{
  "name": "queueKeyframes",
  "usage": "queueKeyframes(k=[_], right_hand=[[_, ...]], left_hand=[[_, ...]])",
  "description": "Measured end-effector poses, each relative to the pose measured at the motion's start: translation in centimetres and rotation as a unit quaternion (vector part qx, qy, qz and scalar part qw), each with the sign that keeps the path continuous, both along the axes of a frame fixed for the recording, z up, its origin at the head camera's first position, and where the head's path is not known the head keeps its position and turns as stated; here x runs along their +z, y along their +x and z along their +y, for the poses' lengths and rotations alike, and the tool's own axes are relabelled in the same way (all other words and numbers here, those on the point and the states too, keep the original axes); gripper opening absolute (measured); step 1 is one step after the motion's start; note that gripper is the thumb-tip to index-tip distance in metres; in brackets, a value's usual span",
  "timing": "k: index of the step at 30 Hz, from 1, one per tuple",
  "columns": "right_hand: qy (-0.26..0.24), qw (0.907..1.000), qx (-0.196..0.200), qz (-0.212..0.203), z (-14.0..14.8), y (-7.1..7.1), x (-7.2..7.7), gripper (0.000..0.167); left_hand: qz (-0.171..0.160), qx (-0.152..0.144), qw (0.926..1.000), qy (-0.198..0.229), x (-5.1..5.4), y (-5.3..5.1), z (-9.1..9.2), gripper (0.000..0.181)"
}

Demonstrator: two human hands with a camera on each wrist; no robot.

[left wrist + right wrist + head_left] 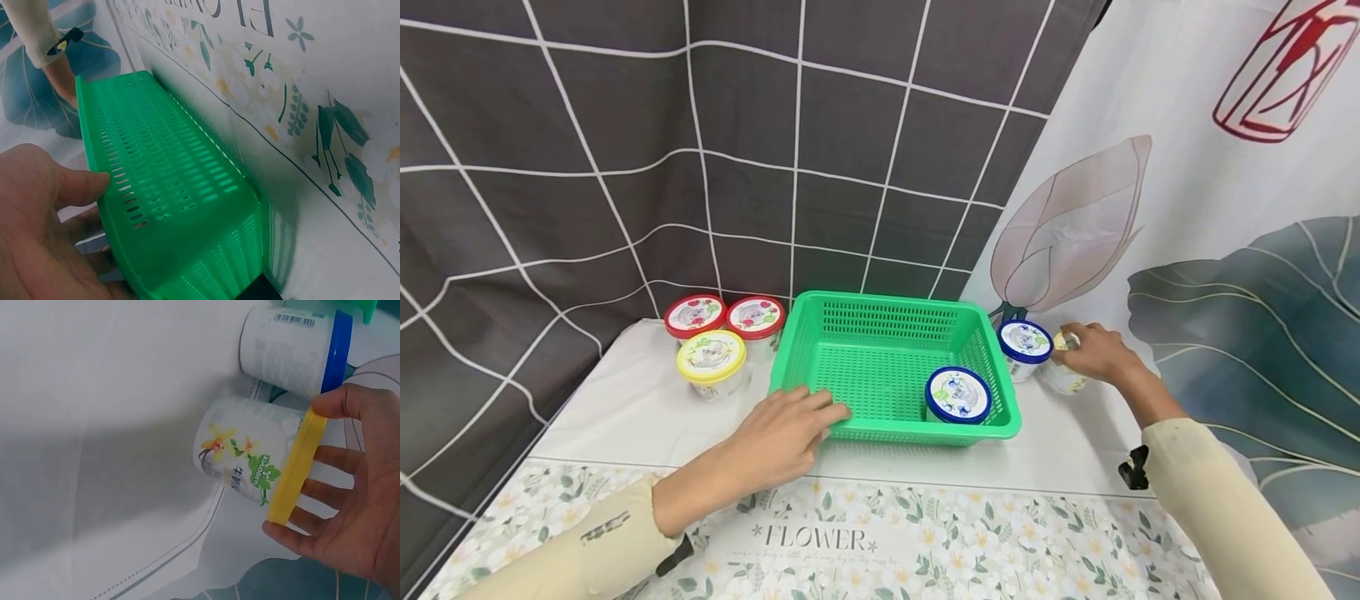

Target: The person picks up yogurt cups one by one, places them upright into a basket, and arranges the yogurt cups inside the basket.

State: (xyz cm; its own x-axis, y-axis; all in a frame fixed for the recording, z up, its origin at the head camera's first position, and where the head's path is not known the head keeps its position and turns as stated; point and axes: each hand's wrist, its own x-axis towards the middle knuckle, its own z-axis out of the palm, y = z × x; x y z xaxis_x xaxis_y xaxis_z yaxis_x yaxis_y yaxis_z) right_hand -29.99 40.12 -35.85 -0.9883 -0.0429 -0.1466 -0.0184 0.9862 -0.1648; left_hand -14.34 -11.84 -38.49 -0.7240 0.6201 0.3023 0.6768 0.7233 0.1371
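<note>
A green basket [880, 429] stands mid-table in the head view, holding a blue-lidded tub [958, 395] at its front right. My left hand [786, 433] grips the basket's near-left rim; in the left wrist view the thumb of that hand [44, 219] lies against the basket wall [169, 162]. To the basket's right, my right hand [1093, 354] holds a yellow-lidded tub [1063, 379] by its lid. The right wrist view shows the fingers and thumb of this hand [369, 481] round the yellow lid [299, 469], beside another blue-lidded tub [287, 350].
Left of the basket are two red-lidded tubs [696, 317] [756, 317] and a yellow-lidded one [711, 358]. The blue-lidded tub [1025, 343] stands against the basket's right side. A dark checked curtain [850, 125] hangs behind; a floral cloth [925, 542] covers the front.
</note>
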Motion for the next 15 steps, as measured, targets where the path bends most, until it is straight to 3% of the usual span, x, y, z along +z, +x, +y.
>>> queueKeyframes(k=[15], right_hand=[[0.016, 0.9998, 0.015, 0.0, 0.81, 0.43, 0.8, 0.077]], left_hand=[[0.005, 0.0, 1.0, -0.002, -0.03, -0.09, -0.05, 0.034]])
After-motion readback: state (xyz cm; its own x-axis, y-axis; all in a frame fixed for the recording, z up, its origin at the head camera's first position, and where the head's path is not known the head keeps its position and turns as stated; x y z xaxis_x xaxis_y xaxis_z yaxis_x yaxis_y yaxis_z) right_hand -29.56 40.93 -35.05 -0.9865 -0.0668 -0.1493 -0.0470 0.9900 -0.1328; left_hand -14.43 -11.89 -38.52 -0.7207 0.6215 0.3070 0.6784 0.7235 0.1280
